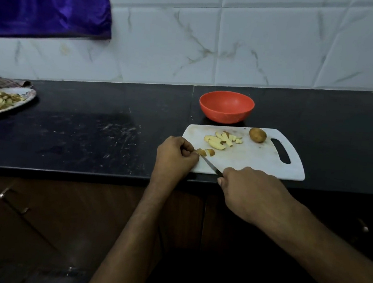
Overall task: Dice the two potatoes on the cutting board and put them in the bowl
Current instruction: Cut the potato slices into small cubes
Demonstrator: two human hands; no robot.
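Left hand [176, 155] pinches a potato piece [206, 152] on the cutting board [248, 156] — right hand [248, 190] grips the knife [210, 165], blade against it — whole potato [257, 135] near the bowl [226, 107].

A black stone countertop [85, 136] is seen running from left to right below a white tiled wall, its surface marked by pale scratches and smears near the middle. Directly on it, toward the right, a white plastic cutting board [254, 161] with a handle slot is laid flat, close to the front edge. Just behind the board, an orange-red bowl [226, 107] is set upright. At the far left, a metal plate [23, 98] heaped with pale cut strips is partly cut off by the picture's border, and a crumpled cloth [20, 83] is seen behind it against the wall.
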